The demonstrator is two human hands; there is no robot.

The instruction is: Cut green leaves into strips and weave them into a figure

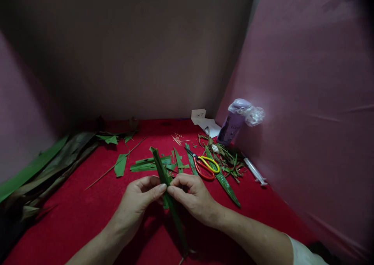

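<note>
A long green leaf strip (160,166) is held upright and tilted above the red cloth (87,214). My left hand (139,200) pinches it from the left with thumb and fingers. My right hand (193,196) pinches the same strip from the right, fingertips nearly meeting those of the left. The strip's lower end runs down between my wrists toward me.
Cut leaf pieces (146,164) lie behind my hands. Scissors with red and yellow handles (205,166) lie to the right, beside leaf scraps (229,161), a purple bottle (233,124), a syringe (255,172) and paper (204,121). Long leaves (43,167) pile at left.
</note>
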